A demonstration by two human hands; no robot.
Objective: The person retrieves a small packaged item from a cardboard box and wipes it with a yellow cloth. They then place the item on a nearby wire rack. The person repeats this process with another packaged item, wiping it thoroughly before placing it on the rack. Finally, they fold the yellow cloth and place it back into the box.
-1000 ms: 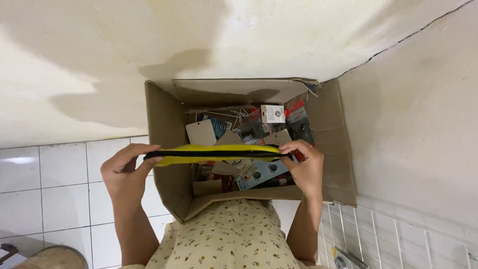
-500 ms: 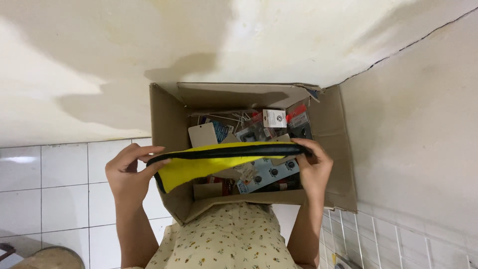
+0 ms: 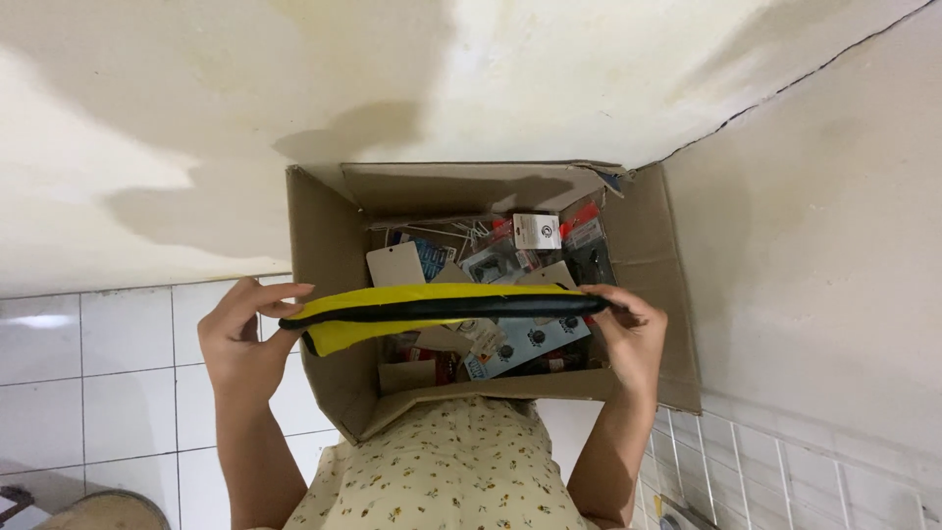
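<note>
I am gripping the yellow pouch (image 3: 432, 306) at both ends, left hand (image 3: 240, 344) and right hand (image 3: 633, 339) clenched on it. It is hovering across the open cardboard box (image 3: 319, 255), above the packaged items (image 3: 510, 339); I judge it not yet put down.

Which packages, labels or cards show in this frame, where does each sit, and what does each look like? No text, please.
White square card with a round dark mark: top of the cardboard box, rear middle.
Plain pale tag: left rear, rectangular with rounded corners.
Red-topped blister packs: right rear corner.
Light blue card with dark round pieces: front, below the yellow pouch held by the left hand and right hand.
</note>
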